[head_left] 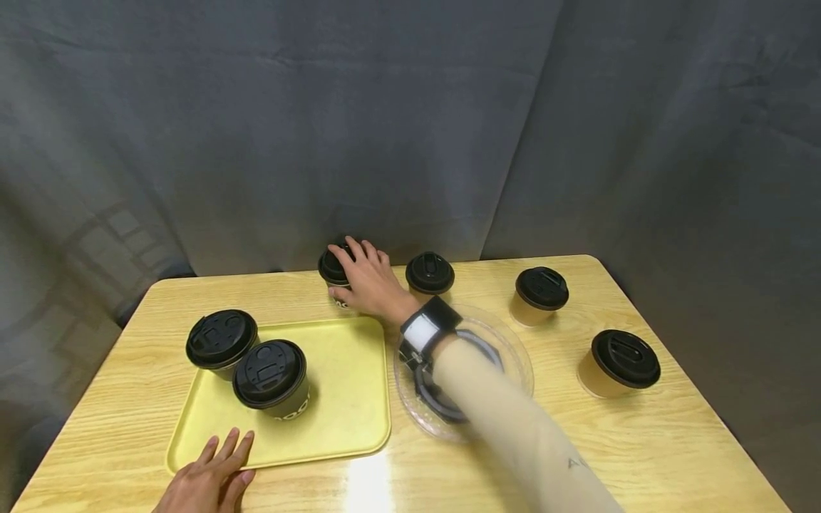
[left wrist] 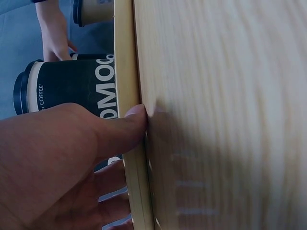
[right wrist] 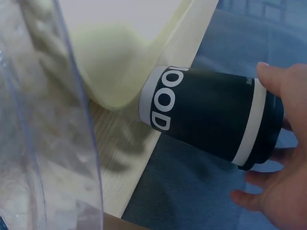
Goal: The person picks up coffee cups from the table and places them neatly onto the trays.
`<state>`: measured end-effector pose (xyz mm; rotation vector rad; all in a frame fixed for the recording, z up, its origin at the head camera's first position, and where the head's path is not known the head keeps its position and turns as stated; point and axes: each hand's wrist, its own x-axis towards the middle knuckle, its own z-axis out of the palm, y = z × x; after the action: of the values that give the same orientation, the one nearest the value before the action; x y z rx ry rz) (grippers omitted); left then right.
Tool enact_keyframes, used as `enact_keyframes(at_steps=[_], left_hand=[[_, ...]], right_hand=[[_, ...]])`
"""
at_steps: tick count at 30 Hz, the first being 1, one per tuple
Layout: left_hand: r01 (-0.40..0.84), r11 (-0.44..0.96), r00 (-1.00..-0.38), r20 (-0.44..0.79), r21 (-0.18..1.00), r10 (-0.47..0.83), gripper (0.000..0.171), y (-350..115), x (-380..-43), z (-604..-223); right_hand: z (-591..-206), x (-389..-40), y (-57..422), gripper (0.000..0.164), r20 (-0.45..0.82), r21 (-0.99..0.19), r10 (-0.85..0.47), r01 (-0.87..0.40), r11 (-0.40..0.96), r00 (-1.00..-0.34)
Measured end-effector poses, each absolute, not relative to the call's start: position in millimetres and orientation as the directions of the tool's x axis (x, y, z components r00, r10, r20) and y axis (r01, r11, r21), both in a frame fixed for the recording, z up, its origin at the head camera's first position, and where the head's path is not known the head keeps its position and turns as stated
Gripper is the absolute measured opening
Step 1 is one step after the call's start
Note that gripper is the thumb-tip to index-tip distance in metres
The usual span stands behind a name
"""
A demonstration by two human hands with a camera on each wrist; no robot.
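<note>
At the table's back edge, my right hand (head_left: pixel 372 281) holds the black lid of a dark coffee cup (right wrist: pixel 206 112). This cup stands upright behind the tray's back right corner, its lid partly covered by my fingers. My left hand (head_left: pixel 208 477) is at the front left of the yellow tray (head_left: pixel 346 385), thumb against the outer rim and fingers reaching over the inside. Two more dark cups with black lids, a rear one (head_left: pixel 221 342) and a front one (head_left: pixel 272 377), stand close together at the tray's left side.
Under my right forearm lies a round clear plastic dish (head_left: pixel 522 367) with a dark eight-sided shape at its middle. Tan cups with black lids stand behind it (head_left: pixel 430 274), at the back right (head_left: pixel 539 296) and at the right (head_left: pixel 616 363). A grey curtain (head_left: pixel 410 128) hangs behind the table.
</note>
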<state>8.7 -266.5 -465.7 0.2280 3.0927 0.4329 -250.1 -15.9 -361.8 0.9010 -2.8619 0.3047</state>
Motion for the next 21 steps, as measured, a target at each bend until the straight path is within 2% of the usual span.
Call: enact_keyframes(at_steps=[7, 21], left_hand=[[0.126, 0.954, -0.99, -0.02, 0.271, 0.136, 0.048, -264.3, 7.8, -464.0], [0.129, 0.954, -0.99, -0.021, 0.271, 0.14, 0.049, -263.7, 7.0, -463.6]], right_hand=[[-362.4, -255.8, -18.0, 0.076, 0.161, -0.147, -0.542, -0.563, 0.813, -0.825], [-360.5, -257.9, -20.6, 0.069, 0.129, -0.229, -0.545, -0.559, 0.797, -0.829]])
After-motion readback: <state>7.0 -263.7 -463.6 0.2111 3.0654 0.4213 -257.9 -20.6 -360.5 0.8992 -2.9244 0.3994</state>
